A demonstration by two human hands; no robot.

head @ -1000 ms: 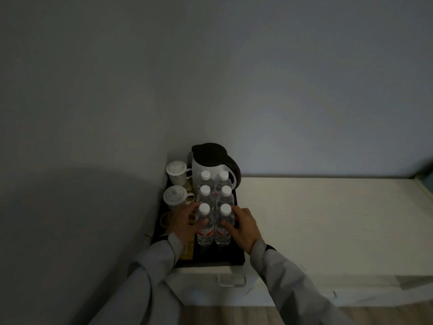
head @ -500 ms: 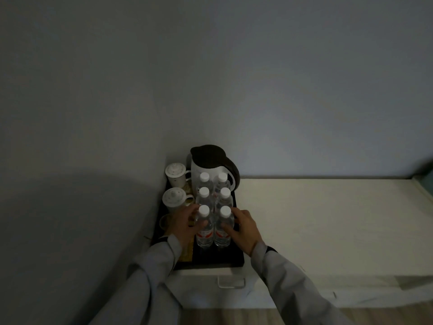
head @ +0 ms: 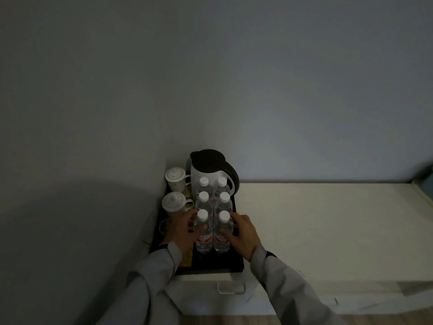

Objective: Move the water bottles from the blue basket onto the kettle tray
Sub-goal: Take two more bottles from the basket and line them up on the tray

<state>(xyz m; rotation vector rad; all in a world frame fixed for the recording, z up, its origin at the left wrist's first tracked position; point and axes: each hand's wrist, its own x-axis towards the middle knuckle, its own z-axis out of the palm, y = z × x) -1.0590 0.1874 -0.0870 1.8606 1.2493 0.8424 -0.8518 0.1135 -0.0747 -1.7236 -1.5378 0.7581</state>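
Several clear water bottles with white caps stand in two rows on the black kettle tray point(head: 218, 266), in front of the white kettle point(head: 212, 170) with its dark lid. My left hand point(head: 185, 228) wraps the near left bottle point(head: 203, 233). My right hand point(head: 242, 232) wraps the near right bottle point(head: 222, 234). Both bottles stand upright on the tray, side by side. The blue basket is not in view.
Two white lidded cups point(head: 175, 175) point(head: 173, 201) stand on the tray's left side, against the wall corner. The tray sits at the left end of a white countertop point(head: 328, 231). A drawer handle point(head: 230, 289) shows below the tray's front edge.
The view has shifted slightly. Both hands stay on the two near bottles, which have hardly moved on the tray.
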